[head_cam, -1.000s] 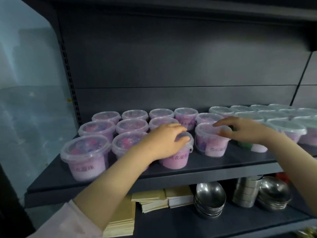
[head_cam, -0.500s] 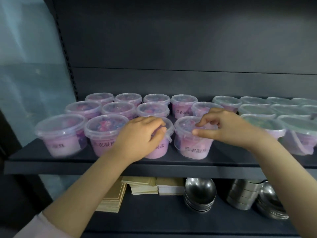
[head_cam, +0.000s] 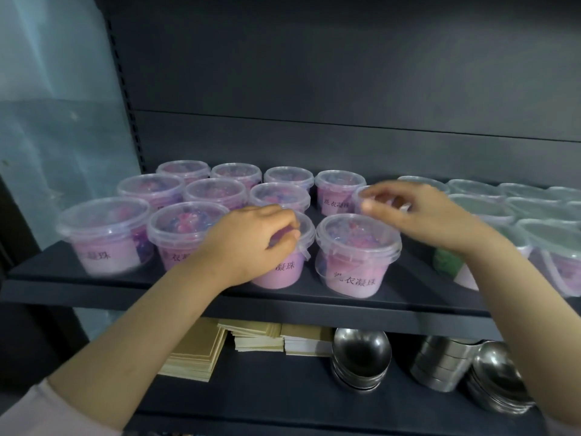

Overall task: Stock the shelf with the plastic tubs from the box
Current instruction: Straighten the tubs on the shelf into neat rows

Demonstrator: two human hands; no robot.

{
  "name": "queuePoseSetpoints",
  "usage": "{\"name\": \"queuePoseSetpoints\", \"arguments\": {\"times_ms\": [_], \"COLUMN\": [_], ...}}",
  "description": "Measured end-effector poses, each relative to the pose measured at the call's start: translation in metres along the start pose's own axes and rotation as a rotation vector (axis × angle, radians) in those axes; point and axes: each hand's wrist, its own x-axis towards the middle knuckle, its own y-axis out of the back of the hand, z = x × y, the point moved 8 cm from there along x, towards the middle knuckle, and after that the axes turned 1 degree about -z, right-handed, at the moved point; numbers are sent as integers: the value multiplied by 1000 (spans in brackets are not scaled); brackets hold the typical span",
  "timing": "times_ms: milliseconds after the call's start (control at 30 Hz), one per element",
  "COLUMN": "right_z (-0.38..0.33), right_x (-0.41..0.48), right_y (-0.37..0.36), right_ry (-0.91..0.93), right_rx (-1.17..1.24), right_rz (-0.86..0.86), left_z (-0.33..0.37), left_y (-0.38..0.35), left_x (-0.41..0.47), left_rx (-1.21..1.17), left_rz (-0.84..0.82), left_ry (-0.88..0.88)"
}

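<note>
Several clear-lidded pink tubs stand in rows on the dark shelf. My left hand lies over the lid of the third front-row tub, its fingers curled round the rim. The fourth front-row tub stands free to the right of it. My right hand hovers above and behind that tub with loosely bent fingers. Its fingertips are at the rim of a second-row tub; I cannot tell whether they touch it. The box is out of view.
More tubs with pale green lids fill the shelf's right side. The lower shelf holds stacks of paper pads, nested steel bowls and round steel tins. A slotted upright and a pale wall bound the left.
My right hand has left the lid of the fourth front-row tub and moved up and back. My left hand stays on the third tub. The view has shifted down and closer.
</note>
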Motion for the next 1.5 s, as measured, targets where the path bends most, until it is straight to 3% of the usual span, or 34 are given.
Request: {"name": "queuePoseSetpoints", "arguments": {"times_ms": [100,200,267,500,867,1033,1267,1500], "right_z": [37,82,89,39,30,20,-12,-14], "right_x": [31,48,49,56,63,58,-9,-39], "right_y": [13,0,-4,-37,-51,-48,-14,-23], "right_ry": [-120,-341,-374,-216,-219,-192,45,-37], "right_rx": [-112,-296,-335,-223,-185,-138,-211,-139], "right_rz": [33,-144,-178,-283,-404,-352,-115,-141], "left_z": [0,1,1,1,0,1,2,5], "left_y": [2,1,1,2,1,0,-1,0], "left_x": [9,13,13,15,12,11,5,1], "left_rx": [59,108,104,100,91,92,71,59], "left_rz": [-59,-80,-65,-47,-13,-1,34,99], "left_ry": [9,2,-11,-38,-58,-52,-76,-88]}}
